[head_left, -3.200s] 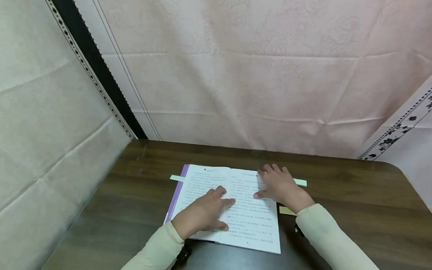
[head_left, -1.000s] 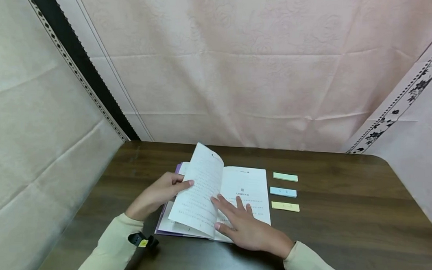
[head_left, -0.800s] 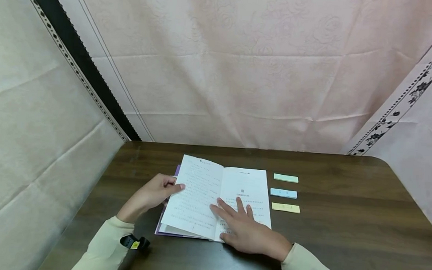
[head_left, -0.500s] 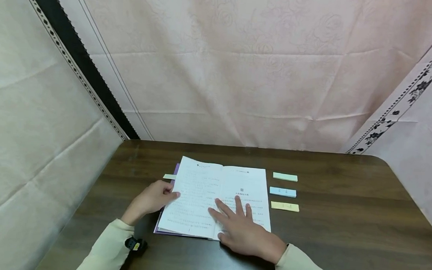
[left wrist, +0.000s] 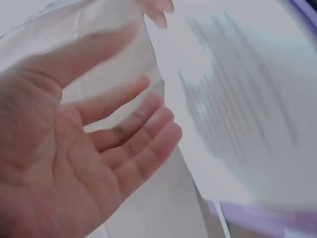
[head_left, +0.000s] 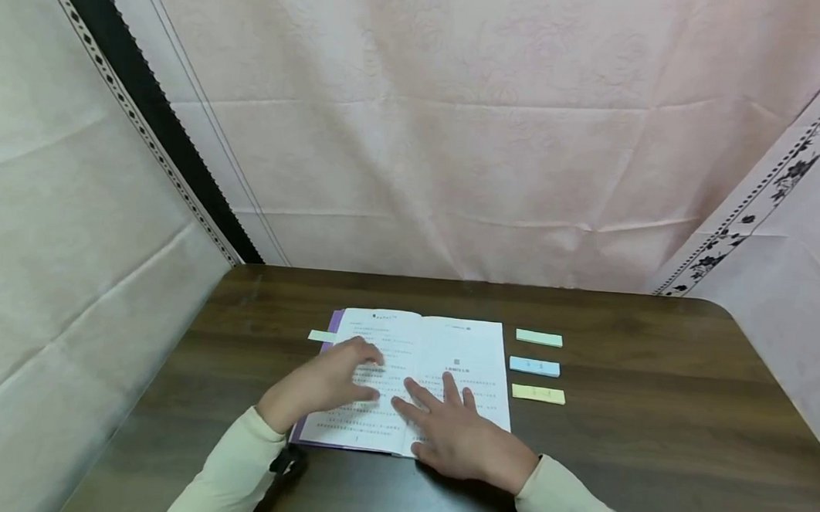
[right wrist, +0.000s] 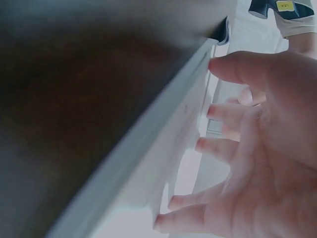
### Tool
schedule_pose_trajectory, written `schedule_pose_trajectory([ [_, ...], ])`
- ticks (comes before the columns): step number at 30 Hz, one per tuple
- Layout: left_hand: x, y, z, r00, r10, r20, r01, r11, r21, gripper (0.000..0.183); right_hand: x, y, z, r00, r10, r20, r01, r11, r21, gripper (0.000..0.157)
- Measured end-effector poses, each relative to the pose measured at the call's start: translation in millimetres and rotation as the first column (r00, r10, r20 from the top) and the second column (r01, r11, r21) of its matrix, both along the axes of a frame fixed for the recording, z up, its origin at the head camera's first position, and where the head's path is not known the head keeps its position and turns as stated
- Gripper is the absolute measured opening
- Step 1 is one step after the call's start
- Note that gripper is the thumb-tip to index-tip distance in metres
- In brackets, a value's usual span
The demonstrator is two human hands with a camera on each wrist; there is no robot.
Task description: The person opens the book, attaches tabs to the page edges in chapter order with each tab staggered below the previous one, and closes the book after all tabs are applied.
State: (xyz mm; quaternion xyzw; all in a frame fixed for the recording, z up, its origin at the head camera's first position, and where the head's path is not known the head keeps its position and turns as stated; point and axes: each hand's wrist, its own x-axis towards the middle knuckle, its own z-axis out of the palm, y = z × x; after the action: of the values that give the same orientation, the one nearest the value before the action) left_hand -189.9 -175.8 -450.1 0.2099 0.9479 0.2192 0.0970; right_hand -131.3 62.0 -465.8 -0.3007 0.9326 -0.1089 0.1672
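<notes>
An open book with white printed pages and a purple cover edge lies on the brown table. My left hand is over its left page, fingers and thumb apart and holding nothing. In the left wrist view, the left hand has its palm showing, the page blurred beyond it. My right hand rests with spread fingers on the lower right page near the spine. In the right wrist view, the right hand's fingertips touch the book. Text under both hands is hidden.
Green, blue and yellow sticky tabs lie in a column right of the book. A pale green tab sticks out past the book's left edge. Pale cloth hangs behind the table.
The right hand moved onto the page by the spine. The left hand turned a leaf over to the left, let go of it and moved right over the page, which now lies flatter.
</notes>
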Motion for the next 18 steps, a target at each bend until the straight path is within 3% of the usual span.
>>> schedule_pose_trajectory([
  [3, -1.9, 9, -5.3, 0.991, -0.128, 0.04, 0.128, 0.992, -0.011, 0.072, -1.7, 1, 1.9, 1.0, 0.008, -0.006, -0.008, 1.0, 0.006, 0.067],
  [7, -4.3, 14, -14.7, 0.978, -0.207, 0.036, 0.209, 0.976, -0.059, 0.086, -2.6, 0, 3.0, 1.0, 0.017, 0.0, -0.017, 1.0, 0.005, 0.067],
  [12, -6.8, 17, -20.3, 0.973, -0.228, 0.018, 0.229, 0.971, -0.066, 0.085, -2.4, 0, 3.3, 1.0, 0.007, 0.008, -0.007, 1.0, 0.004, 0.066],
  [18, -7.2, 23, -18.3, 0.978, -0.208, 0.032, 0.21, 0.974, -0.083, 0.086, -1.4, 5, 3.8, 1.0, -0.001, 0.001, 0.001, 1.0, -0.026, 0.065],
])
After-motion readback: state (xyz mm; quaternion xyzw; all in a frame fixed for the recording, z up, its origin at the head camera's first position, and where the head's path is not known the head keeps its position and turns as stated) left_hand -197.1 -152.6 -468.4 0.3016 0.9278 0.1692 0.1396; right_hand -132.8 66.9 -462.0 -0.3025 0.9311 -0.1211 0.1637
